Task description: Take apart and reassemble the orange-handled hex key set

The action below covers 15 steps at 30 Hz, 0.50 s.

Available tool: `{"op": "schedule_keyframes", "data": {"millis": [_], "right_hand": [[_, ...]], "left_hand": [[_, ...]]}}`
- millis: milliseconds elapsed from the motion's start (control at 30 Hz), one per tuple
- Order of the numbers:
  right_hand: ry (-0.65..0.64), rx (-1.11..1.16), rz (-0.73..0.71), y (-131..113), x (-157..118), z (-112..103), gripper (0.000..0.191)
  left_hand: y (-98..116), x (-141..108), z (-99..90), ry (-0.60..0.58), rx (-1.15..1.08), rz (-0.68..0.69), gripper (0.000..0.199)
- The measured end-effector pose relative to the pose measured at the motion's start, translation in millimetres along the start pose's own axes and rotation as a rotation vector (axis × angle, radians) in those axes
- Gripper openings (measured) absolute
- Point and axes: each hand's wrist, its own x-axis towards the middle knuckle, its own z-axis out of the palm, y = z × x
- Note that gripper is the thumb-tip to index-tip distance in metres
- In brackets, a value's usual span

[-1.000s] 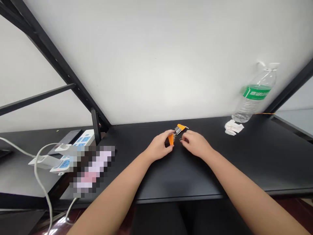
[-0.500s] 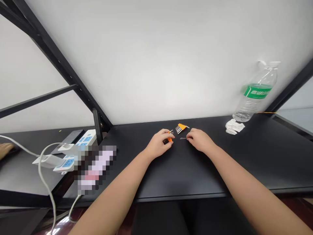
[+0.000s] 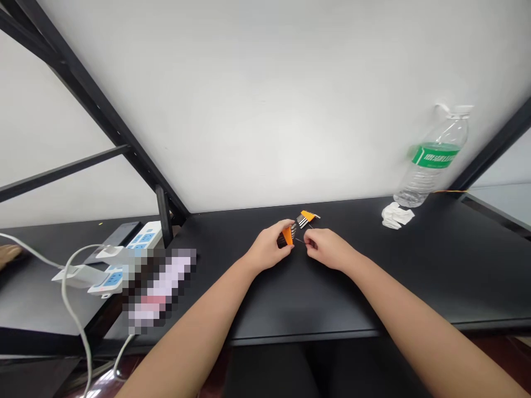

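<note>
My left hand (image 3: 269, 247) grips an orange holder (image 3: 288, 236) with several metal hex keys in it, thumb below and fingers above. My right hand (image 3: 329, 247) pinches a thin metal key (image 3: 300, 240), whose tip points at the right side of the held holder. Behind the hands, a second orange holder (image 3: 308, 215) with several silver keys lies on the black table (image 3: 307, 298). Another thin piece of metal shows just above my right fingers, partly hidden.
At the back right stand a clear bottle (image 3: 435, 156) and a crumpled tissue (image 3: 396, 215). On the left are a power strip (image 3: 145, 239) with plugs and white cables, a blurred-out object (image 3: 166, 284) and black frame bars (image 3: 164, 213). Part of another person's hand (image 3: 9, 254) shows at the far left.
My right hand has moved left and slightly nearer, bringing the thin key close to the orange holder. The holder in my left hand is turned so that more of its orange face shows.
</note>
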Motion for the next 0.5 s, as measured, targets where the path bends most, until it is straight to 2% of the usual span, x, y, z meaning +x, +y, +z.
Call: {"op": "schedule_keyframes", "data": {"millis": [233,500], "right_hand": [[0.085,0.018,-0.119,-0.1,-0.7,1.1,0.013],[0.1,-0.127,-0.199,2.4,-7.5,-2.5,0.018]], "left_hand": [[2.3,-1.0,-1.0,0.018,-0.018,0.01,0.062],[-1.1,-1.5,1.2,-0.005,-0.019,-0.019,0.064]]}}
